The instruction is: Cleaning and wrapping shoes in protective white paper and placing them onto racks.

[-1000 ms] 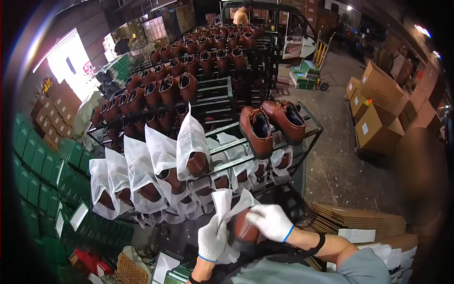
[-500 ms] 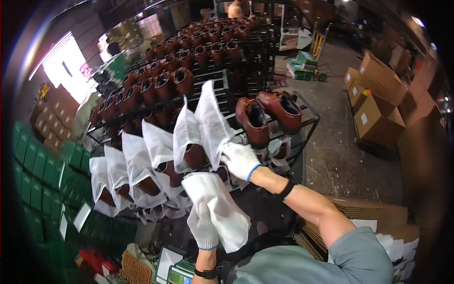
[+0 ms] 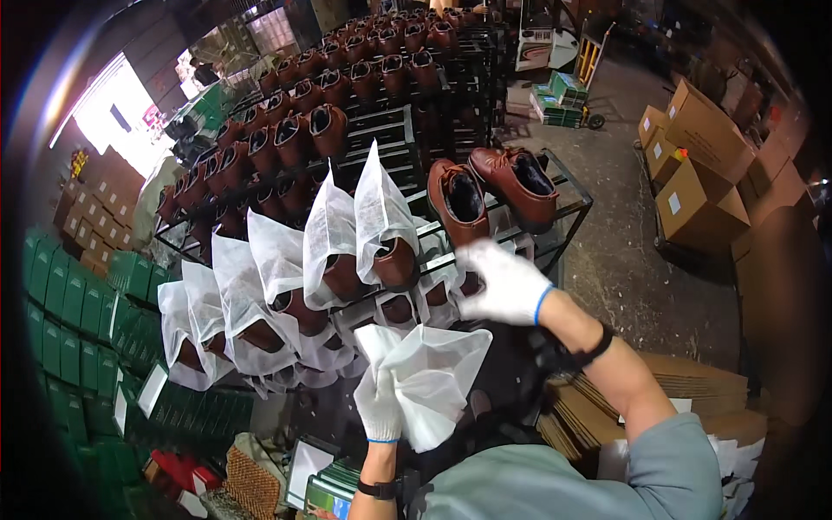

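Observation:
My left hand [image 3: 379, 407], in a white knit glove with a blue cuff edge, grips a bunch of thin white shoe bags [image 3: 438, 381] below the rack's front edge. My right hand [image 3: 503, 282], gloved the same way, is raised with thumb and fingers apart, slightly blurred, and holds nothing visible. Just beyond its fingertips stands a brown leather shoe [image 3: 459, 204], heel toward me; a second brown shoe [image 3: 523, 189] sits to its right. Both are uncovered on the black metal rack [image 3: 572, 208]. To their left, a white bag [image 3: 381, 204] drapes a shoe, its heel showing; several more covered shoes continue leftward.
Rows of uncovered brown shoes [image 3: 286, 143] fill the racks behind. Green shoeboxes [image 3: 69, 295] are stacked at left. Flattened cardboard [image 3: 659, 394] lies by my right elbow. Open cartons [image 3: 706, 204] stand on a cart at right, and a yellow hand truck [image 3: 594, 56] stands farther back.
My right hand has let go of the bag over the last covered shoe and moved right and toward me. That bag now hangs over the shoe. The bags in my left hand have fanned out to the right.

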The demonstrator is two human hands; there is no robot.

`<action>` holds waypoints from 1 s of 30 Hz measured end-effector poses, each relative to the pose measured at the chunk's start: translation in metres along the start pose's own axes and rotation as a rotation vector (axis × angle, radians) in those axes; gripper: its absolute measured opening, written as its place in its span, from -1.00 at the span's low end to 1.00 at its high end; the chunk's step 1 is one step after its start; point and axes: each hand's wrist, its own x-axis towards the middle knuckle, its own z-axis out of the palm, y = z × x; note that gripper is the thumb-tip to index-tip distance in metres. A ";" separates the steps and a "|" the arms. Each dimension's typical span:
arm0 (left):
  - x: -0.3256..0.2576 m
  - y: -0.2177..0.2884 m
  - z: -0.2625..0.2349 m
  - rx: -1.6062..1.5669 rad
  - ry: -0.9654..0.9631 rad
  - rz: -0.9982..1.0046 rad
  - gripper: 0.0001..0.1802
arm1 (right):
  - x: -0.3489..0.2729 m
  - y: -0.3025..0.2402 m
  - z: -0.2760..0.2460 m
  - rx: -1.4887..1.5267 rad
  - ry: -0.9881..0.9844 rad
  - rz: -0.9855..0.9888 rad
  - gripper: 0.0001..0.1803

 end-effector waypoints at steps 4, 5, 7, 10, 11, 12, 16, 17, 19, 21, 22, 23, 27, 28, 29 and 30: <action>-0.012 -0.015 0.007 0.073 0.027 -0.009 -0.68 | 0.092 0.036 -0.002 -0.172 0.059 0.033 -0.49; -0.019 -0.020 0.005 0.060 0.083 0.037 -0.68 | 0.106 0.032 0.001 -0.175 -0.102 0.015 -0.55; -0.014 -0.044 0.011 0.105 0.025 -0.071 -0.68 | 0.079 0.040 0.009 -0.149 0.061 -0.038 -0.57; -0.018 -0.050 0.013 -0.013 0.096 -0.079 -0.64 | -0.013 0.004 -0.038 0.539 0.255 0.116 -0.70; -0.013 -0.053 0.011 -0.028 0.064 -0.152 -0.65 | -0.041 -0.017 -0.059 0.675 0.258 0.211 -0.73; -0.016 -0.070 0.003 0.092 0.040 -0.150 -0.65 | -0.067 -0.021 -0.058 0.954 0.260 0.243 -0.71; -0.008 -0.067 0.012 0.143 0.036 -0.069 -0.66 | -0.149 -0.040 -0.063 1.423 0.201 0.385 -0.56; -0.008 -0.067 0.009 0.185 0.016 -0.082 -0.66 | -0.155 -0.047 -0.055 1.417 0.206 0.466 -0.56; -0.012 -0.066 0.009 0.227 -0.004 -0.094 -0.67 | -0.153 -0.055 -0.040 1.443 -0.013 0.754 -0.68; -0.023 -0.062 0.015 0.177 -0.036 0.052 -0.68 | -0.139 -0.036 0.028 0.604 -0.079 0.212 -0.80; -0.022 -0.020 0.016 0.183 -0.203 -0.169 -0.68 | -0.127 -0.027 0.052 0.467 -0.057 -0.189 -0.83; -0.022 -0.016 0.018 0.182 -0.208 -0.167 -0.68 | -0.114 -0.028 0.065 0.318 -0.041 -0.607 -0.86; -0.025 -0.018 0.026 0.167 -0.185 0.182 -0.67 | -0.110 -0.065 0.039 0.130 -0.361 -0.335 -0.67; -0.025 -0.011 0.028 0.146 -0.210 0.166 -0.67 | -0.114 -0.065 0.038 0.127 -0.361 -0.326 -0.67; -0.024 -0.002 0.029 0.127 -0.232 0.150 -0.67 | -0.116 -0.062 0.042 0.182 -0.339 -0.299 -0.66; -0.022 0.006 0.030 0.125 -0.235 0.149 -0.67 | -0.118 -0.060 0.044 0.237 -0.318 -0.271 -0.66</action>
